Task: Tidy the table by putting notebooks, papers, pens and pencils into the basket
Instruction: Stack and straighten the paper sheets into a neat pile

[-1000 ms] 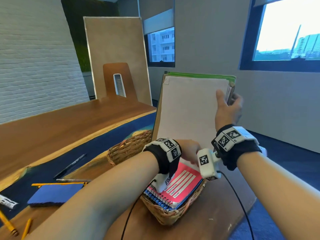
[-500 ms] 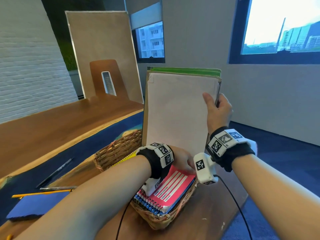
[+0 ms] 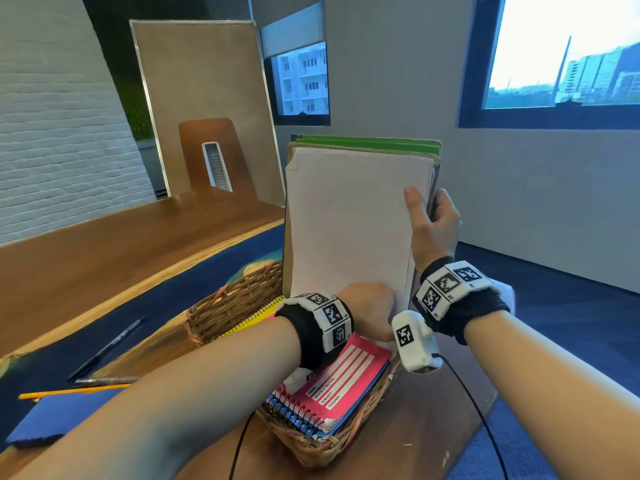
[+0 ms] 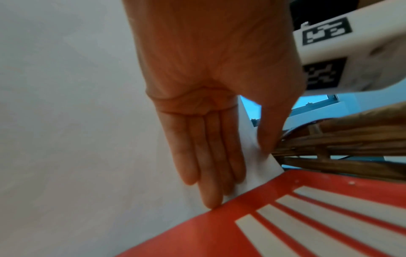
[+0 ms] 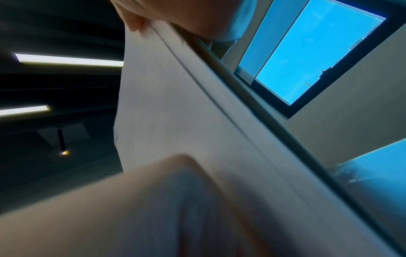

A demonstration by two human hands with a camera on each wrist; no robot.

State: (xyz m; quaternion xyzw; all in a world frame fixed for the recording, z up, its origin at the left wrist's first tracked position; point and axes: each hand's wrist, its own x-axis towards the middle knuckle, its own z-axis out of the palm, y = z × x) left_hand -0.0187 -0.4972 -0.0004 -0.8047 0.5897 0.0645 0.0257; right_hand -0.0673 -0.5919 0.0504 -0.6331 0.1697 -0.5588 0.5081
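Observation:
An upright stack of white papers (image 3: 346, 223), backed by brown and green folders (image 3: 367, 142), stands with its lower end in the wicker basket (image 3: 232, 306). My right hand (image 3: 433, 230) grips the stack's right edge, with the thumb on the front sheet. My left hand (image 3: 369, 308) is at the foot of the papers. In the left wrist view its straight fingers (image 4: 208, 167) lie against the white sheet (image 4: 77, 139) and reach down to the red spiral notebook (image 4: 285, 217). That red notebook (image 3: 346, 379) lies in the basket over a blue one, beside a yellow notebook (image 3: 258, 320).
On the table to the left lie a black pen (image 3: 107, 348), a second pen (image 3: 107, 380), a yellow pencil (image 3: 69, 392) and a blue notebook (image 3: 52, 417). A wooden chair back (image 3: 211, 157) and a leaning board stand behind. The table's edge runs close on the right.
My right hand has slid a little down the stack's right edge. The left hand stays at the foot of the papers, and the stack stays upright in the basket.

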